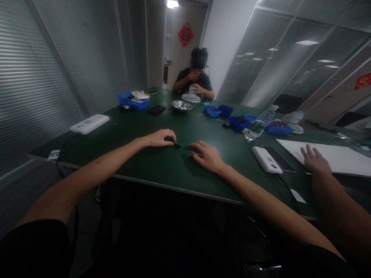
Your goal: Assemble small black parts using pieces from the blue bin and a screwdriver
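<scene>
Near the middle of the green table, my left hand rests with its thumb and fingers closed on a small black part. The exact kind of this part is too small to make out. Just to the right, my right hand grips a slim screwdriver with a dark handle. Its thin shaft points left towards the black part; blur hides whether the tip touches it.
White power banks lie left and right. Behind stand a metal bowl, blue trays and a plastic bottle. A person sits opposite; another person's hand rests on white paper at right.
</scene>
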A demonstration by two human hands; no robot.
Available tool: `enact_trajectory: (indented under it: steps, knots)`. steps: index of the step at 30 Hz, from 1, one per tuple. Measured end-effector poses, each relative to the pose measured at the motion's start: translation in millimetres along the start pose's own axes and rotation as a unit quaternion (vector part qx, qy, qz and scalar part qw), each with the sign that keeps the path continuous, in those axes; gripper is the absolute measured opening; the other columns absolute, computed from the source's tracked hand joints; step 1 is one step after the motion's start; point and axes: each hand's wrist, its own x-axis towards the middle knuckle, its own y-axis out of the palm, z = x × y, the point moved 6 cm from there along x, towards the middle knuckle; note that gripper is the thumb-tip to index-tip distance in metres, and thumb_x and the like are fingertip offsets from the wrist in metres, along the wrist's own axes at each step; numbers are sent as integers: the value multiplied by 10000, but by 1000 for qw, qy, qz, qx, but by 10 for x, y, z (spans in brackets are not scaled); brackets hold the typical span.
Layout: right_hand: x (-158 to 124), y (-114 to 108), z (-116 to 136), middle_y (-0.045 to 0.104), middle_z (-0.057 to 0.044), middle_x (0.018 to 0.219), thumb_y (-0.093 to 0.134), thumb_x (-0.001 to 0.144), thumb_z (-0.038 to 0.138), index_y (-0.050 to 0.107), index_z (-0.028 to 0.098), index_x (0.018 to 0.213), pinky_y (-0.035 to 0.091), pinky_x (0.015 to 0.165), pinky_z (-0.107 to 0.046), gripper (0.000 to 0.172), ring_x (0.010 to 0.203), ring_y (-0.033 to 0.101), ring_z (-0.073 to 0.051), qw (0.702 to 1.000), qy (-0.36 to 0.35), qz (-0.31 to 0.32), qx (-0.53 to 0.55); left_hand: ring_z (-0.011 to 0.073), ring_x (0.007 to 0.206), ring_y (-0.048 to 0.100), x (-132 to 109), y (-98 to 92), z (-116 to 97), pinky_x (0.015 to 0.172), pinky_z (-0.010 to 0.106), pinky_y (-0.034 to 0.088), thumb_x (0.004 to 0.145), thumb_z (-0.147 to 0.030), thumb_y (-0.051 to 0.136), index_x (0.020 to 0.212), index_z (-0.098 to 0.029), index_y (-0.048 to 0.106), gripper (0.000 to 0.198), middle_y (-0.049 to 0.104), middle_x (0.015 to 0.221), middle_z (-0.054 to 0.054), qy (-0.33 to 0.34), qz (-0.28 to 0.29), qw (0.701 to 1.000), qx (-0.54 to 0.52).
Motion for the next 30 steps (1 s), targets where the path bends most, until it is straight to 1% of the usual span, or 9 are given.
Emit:
enact_trajectory:
  steps: [5,9,16,24,30]
  knots:
    - [8,16,-12,676,-69,1191,545,1073,387,617,254,1441,462,739,-296,397,880,655,-180,1000,8,4,-7,260,1123,616,2,4,11,1022,392,449,987,-416,684,1150,-215,756,268,705,1197,89,-2,6,1000,-1]
    - [7,27,-15,671,-66,1181,546,1072,390,614,253,1444,455,724,-298,402,844,645,-172,1000,4,4,-7,261,1137,614,2,9,6,1031,396,442,994,-412,679,1159,-216,754,267,702,1208,92,8,5,1000,-1]
    - [-6,17,-10,670,-67,1199,525,1083,393,603,255,1448,467,751,-300,397,880,653,-179,1000,0,-1,1,264,1145,614,-7,0,-23,1035,400,438,993,-432,684,1155,-226,768,275,700,1223,92,7,11,1000,-6]
    - [10,21,-11,669,-73,1212,523,1086,413,595,251,1459,458,727,-302,413,863,648,-179,1000,4,11,-4,265,1146,611,-10,-2,-35,1033,406,441,995,-443,683,1154,-224,772,285,697,1219,98,8,12,1000,-9]
    - [10,29,-20,677,-71,1213,537,1082,408,598,267,1456,473,752,-305,404,876,658,-181,1000,8,11,-7,263,1151,618,-7,-5,-51,1026,399,443,990,-440,702,1154,-238,782,272,701,1223,92,15,12,1000,-19]
